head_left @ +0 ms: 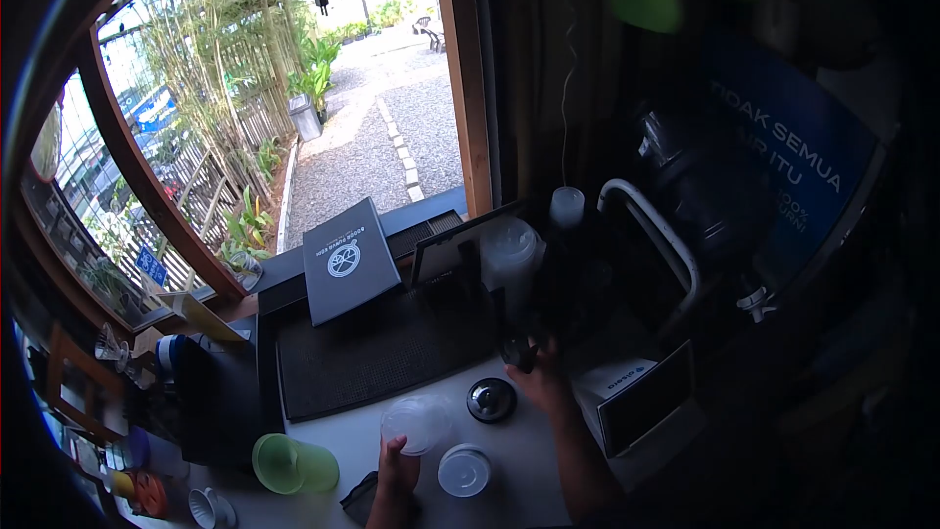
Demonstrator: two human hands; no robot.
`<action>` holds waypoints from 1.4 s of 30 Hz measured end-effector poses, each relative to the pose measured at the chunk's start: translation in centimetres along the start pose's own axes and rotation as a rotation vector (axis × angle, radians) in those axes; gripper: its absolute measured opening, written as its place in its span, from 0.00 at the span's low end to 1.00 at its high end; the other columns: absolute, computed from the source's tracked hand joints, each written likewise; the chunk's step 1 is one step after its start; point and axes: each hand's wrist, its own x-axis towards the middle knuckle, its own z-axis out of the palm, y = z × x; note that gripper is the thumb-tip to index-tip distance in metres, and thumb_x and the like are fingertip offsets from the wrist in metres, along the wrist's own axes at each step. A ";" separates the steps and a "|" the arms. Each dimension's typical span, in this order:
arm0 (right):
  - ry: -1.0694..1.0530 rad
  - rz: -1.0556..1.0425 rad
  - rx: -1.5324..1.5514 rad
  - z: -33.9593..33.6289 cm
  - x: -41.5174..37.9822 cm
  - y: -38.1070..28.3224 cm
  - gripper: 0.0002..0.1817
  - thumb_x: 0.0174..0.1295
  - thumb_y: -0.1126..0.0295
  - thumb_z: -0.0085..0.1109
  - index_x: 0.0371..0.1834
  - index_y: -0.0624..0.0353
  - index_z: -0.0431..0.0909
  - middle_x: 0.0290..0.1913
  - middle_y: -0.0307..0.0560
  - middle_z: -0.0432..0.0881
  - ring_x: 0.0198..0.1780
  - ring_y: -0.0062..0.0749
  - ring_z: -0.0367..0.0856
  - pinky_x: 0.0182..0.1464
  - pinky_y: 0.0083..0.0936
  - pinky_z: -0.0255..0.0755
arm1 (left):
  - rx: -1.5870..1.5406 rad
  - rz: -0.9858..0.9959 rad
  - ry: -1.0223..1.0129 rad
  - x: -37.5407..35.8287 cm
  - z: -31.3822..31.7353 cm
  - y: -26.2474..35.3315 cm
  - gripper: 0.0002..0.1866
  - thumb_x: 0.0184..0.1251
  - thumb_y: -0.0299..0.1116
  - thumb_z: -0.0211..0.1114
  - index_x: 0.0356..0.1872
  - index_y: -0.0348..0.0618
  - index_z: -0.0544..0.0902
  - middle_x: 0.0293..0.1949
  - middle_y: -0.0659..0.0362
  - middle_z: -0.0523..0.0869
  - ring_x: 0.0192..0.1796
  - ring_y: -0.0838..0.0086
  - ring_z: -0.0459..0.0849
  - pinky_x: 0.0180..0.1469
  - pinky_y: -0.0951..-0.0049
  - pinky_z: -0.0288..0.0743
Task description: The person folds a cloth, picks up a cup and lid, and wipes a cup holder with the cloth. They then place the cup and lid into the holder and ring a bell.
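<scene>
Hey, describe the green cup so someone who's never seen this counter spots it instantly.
On the white counter, find the black mat. The green cup is by the mat's near-left corner, left of the person's left hand. Its light green colour sets it apart from the clear container at that hand.

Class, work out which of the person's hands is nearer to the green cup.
Left. The left hand is just right of the green cup in the picture; the right hand is farther right and higher up, past the black round lid.
</scene>
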 end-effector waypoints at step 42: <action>-0.047 0.044 0.289 0.4 -0.9 2.1 0.22 0.57 0.60 0.75 0.49 0.64 0.85 0.73 0.62 0.63 0.64 0.53 0.77 0.56 0.38 0.79 | -0.004 0.168 0.033 -7.3 -0.6 1.2 0.45 0.57 0.42 0.70 0.72 0.38 0.57 0.65 0.47 0.70 0.69 0.56 0.70 0.74 0.55 0.62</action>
